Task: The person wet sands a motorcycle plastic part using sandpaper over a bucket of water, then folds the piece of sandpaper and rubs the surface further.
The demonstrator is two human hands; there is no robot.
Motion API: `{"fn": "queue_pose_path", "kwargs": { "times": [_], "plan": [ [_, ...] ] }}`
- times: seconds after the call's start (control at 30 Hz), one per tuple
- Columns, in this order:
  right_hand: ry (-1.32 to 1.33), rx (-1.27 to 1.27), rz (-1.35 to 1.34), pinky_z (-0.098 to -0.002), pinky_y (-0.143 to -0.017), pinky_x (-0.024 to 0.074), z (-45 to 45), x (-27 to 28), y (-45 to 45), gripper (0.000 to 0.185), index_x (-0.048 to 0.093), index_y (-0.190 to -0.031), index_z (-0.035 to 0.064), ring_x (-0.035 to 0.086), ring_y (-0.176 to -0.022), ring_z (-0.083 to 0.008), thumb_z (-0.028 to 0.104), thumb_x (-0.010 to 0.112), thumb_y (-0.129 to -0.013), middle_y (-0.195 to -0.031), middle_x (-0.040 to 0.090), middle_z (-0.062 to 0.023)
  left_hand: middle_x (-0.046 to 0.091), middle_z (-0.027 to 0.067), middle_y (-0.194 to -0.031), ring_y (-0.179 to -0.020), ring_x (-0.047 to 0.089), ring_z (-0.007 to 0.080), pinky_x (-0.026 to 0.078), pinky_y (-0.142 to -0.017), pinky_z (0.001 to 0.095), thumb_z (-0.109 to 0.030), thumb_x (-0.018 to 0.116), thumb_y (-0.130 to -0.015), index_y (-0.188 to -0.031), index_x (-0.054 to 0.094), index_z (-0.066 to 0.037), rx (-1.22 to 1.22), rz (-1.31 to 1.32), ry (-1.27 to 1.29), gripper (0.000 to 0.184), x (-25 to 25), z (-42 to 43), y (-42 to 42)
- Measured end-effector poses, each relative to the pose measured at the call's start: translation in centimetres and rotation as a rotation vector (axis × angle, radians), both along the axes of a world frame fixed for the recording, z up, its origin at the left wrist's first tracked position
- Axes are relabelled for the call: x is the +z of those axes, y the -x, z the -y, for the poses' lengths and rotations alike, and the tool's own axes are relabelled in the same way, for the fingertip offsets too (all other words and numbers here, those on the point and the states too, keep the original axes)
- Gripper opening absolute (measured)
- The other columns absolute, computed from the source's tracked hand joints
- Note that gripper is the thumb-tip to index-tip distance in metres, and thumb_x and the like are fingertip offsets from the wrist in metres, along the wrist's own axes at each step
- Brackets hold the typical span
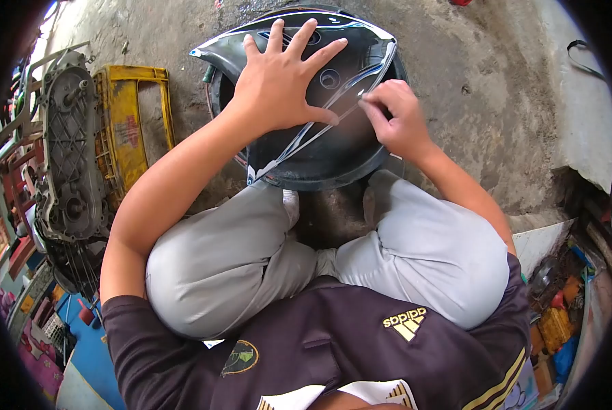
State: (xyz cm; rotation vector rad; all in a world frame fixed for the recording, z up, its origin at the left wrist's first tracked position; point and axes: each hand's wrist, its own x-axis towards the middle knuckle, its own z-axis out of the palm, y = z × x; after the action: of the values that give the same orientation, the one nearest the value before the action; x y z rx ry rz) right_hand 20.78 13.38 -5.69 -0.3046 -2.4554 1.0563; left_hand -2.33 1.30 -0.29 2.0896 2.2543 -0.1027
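A glossy dark panel [347, 51] with pointed corners and shiny pale edges lies across a round black tub [350, 174] between my knees. My left hand [279, 89] rests on the panel, palm down and fingers spread wide. To its right, my right hand [395, 116] is closed in a pinch, thumb against the fingers, at a thin pale strip [350, 111]. This strip slants down and left from the fingertips, past my left thumb, toward the panel's lower corner. A round mark [330, 78] shows on the panel between my hands.
At the left stand a grey metal engine casing [70, 150] and a worn yellow crate [125, 130]. A pale slab [582, 96] lies at the right on the concrete floor [477, 137]. Mixed clutter [555, 328] fills the lower right.
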Motion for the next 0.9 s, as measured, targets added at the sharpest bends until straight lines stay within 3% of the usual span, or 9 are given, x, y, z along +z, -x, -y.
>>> {"fn": "queue_pose_path", "kwargs": {
  "times": [0.07,0.17,0.3,0.37,0.47,0.67,0.77,0.9],
  "plan": [
    [0.027,-0.073,-0.032,-0.0397,-0.089,0.0450,0.3,0.2,0.3,0.011,0.069,-0.089,0.0067,0.062,-0.076,-0.0272,0.000,0.076,-0.085,-0.081,0.066,-0.0056,0.033,0.0144,-0.175,-0.154,0.036,0.0536,0.036,-0.112,0.0777,-0.082,0.082,-0.067,-0.170,0.029,-0.043,-0.004,0.011,-0.014,0.122,-0.1,0.2,0.0],
    [-0.042,0.055,0.071,-0.0407,-0.087,0.0459,0.0,0.8,-0.2,0.011,0.069,-0.089,0.0064,0.062,-0.076,-0.0281,0.000,0.076,-0.085,-0.081,0.067,-0.0067,0.033,0.0146,-0.175,-0.154,0.037,0.0538,0.036,-0.112,0.0777,-0.082,0.082,-0.067,-0.170,0.029,-0.043,-0.006,0.010,-0.010,0.122,-0.1,0.1,0.0],
    [0.012,-0.059,-0.005,-0.0403,-0.084,0.0465,0.2,0.5,0.0,0.011,0.069,-0.090,0.0062,0.063,-0.076,-0.0289,0.000,0.077,-0.086,-0.081,0.067,-0.0075,0.033,0.0148,-0.175,-0.154,0.037,0.0537,0.036,-0.112,0.0774,-0.082,0.083,-0.067,-0.170,0.030,-0.043,0.002,0.013,-0.009,0.122,-0.1,0.3,-0.1],
    [-0.049,0.091,0.092,-0.0399,-0.082,0.0464,-0.2,1.3,-0.1,0.010,0.069,-0.089,0.0062,0.062,-0.076,-0.0292,0.000,0.077,-0.086,-0.080,0.066,-0.0080,0.033,0.0149,-0.175,-0.154,0.037,0.0537,0.037,-0.111,0.0772,-0.081,0.083,-0.067,-0.170,0.030,-0.043,-0.004,0.008,-0.009,0.122,0.1,0.2,0.0],
    [0.035,-0.090,-0.049,-0.0394,-0.081,0.0456,0.4,0.5,0.3,0.010,0.068,-0.088,0.0062,0.062,-0.075,-0.0291,0.001,0.076,-0.085,-0.079,0.066,-0.0077,0.033,0.0149,-0.175,-0.154,0.037,0.0534,0.038,-0.111,0.0767,-0.081,0.083,-0.067,-0.170,0.029,-0.043,-0.004,0.005,-0.009,0.122,0.0,0.1,0.0],
    [-0.063,0.054,0.086,-0.0415,-0.084,0.0473,-0.1,1.2,0.0,0.010,0.066,-0.089,0.0077,0.065,-0.077,-0.0291,0.006,0.076,-0.090,-0.080,0.066,-0.0075,0.032,0.0148,-0.176,-0.154,0.037,0.0532,0.037,-0.111,0.0773,-0.082,0.082,-0.068,-0.170,0.029,-0.043,-0.003,0.004,0.009,0.122,0.1,0.1,-0.1],
    [-0.008,-0.066,-0.027,-0.0400,-0.080,0.0455,0.4,0.5,0.3,0.011,0.067,-0.089,0.0061,0.061,-0.075,-0.0299,0.001,0.076,-0.085,-0.077,0.063,-0.0074,0.032,0.0148,-0.176,-0.154,0.037,0.0532,0.037,-0.111,0.0778,-0.082,0.082,-0.068,-0.170,0.028,-0.043,-0.004,0.001,-0.002,0.122,-0.1,0.1,-0.1],
    [-0.067,0.095,0.087,-0.0405,-0.081,0.0456,-0.1,1.0,0.0,0.012,0.067,-0.089,0.0061,0.061,-0.075,-0.0302,0.000,0.076,-0.085,-0.078,0.063,-0.0078,0.032,0.0147,-0.176,-0.154,0.036,0.0532,0.037,-0.111,0.0777,-0.082,0.082,-0.068,-0.170,0.029,-0.043,-0.003,-0.004,0.004,0.122,0.3,0.0,0.0]
  ]
}}
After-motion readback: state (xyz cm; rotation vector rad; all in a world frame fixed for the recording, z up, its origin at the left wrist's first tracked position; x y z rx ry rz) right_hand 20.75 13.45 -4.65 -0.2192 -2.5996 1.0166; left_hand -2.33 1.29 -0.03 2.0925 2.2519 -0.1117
